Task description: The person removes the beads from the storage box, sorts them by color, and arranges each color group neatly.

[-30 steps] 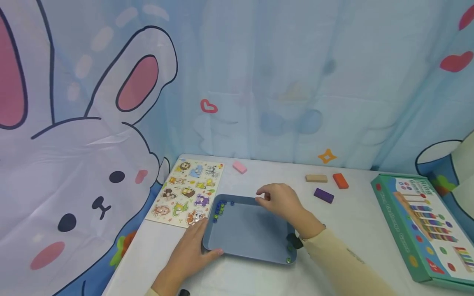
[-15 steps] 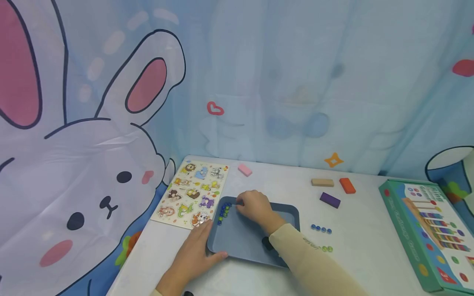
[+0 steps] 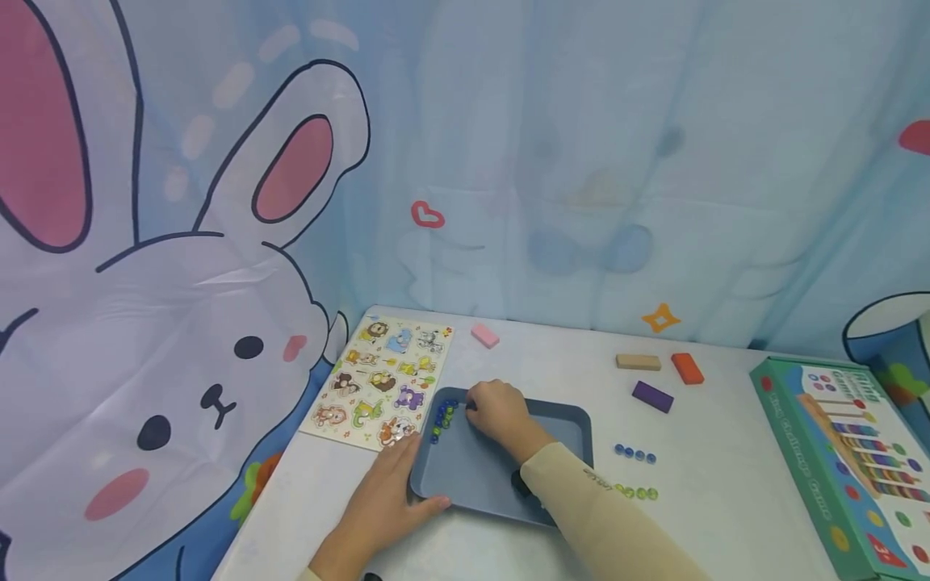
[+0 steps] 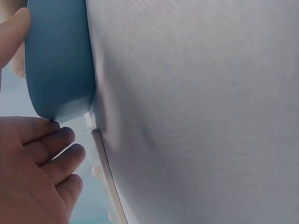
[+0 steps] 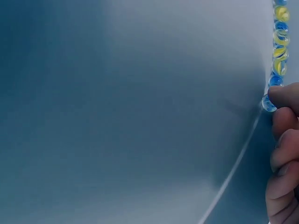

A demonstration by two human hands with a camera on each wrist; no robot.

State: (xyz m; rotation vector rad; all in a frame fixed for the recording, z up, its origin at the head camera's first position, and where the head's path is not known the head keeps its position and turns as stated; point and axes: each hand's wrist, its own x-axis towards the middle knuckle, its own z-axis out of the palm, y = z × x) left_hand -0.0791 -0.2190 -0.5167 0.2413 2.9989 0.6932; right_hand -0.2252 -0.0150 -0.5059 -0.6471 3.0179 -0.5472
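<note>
Pale white table [image 3: 712,516] set against a thin, creased curtain [image 3: 581,161] printed with a cartoon rabbit, hearts and stars. At table centre, a matte blue-grey tray [image 3: 559,424], rectangular with rounded corners and a low raised rim, smooth like moulded plastic.

Partway through, judging by the spread: a cluster of small glossy marbles [image 3: 441,417], blue and yellow-green with swirled glass, packed along the tray's 9 o'clock wall, with two short rows outside on the table at the tray's 3 o'clock, blue marbles [image 3: 634,454] above green marbles [image 3: 638,492].

Right hand [image 3: 497,411] inside the tray near the 10 o'clock corner, fingers curled, fingertip [image 5: 285,95] touching one clear blue marble [image 5: 268,103] at the end of the row; a true pinch or a mere nudge cannot be told. Left hand [image 3: 385,496] at the tray's 7 o'clock corner, fingers nearly straight, lying along the rim with the thumb against the near edge, holding nothing else.

Further off:
- at 10 o'clock, a flat animal puzzle board [image 3: 381,379], printed and glossy;
- at 12 o'clock, a pink block [image 3: 484,336];
- at 1 to 2 o'clock, tan [image 3: 638,362], orange [image 3: 686,368] and purple [image 3: 651,396] blocks, plain rectangular bars;
- at 3 o'clock, a teal cardboard game box [image 3: 850,460].
</note>
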